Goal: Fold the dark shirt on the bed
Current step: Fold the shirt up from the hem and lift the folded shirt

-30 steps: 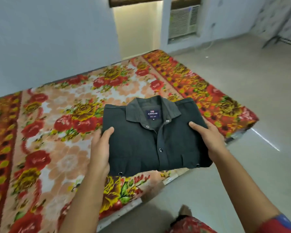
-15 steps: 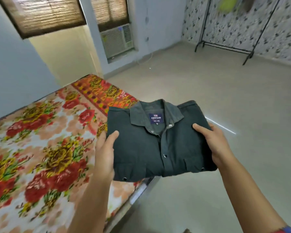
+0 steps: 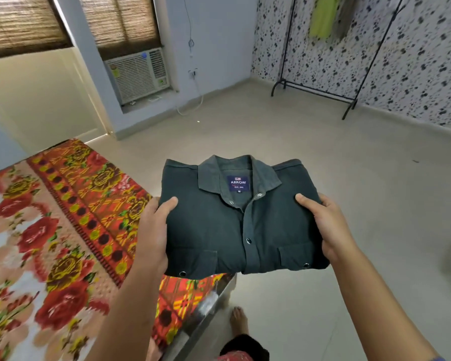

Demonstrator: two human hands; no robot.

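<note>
Dark green button-up cotton shirt (image 3: 242, 220), folded into a neat rectangle, was held in the air past the floral-covered bed (image 3: 50, 230). Left hand (image 3: 153, 235) and right hand (image 3: 328, 227) clamped opposite side edges, thumbs on top, other fingers hidden underneath. Light, floppy; needs support from below or folds slump.

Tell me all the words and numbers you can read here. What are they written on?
"ARROW": on the blue label inside the collar of the shirt.
"M": on the small tab just under that label.
A small line under "ARROW" starts with "USA"; the rest is too blurred to read.
The stickers on the air conditioner are too small to read.
Nothing else has writing.
</note>
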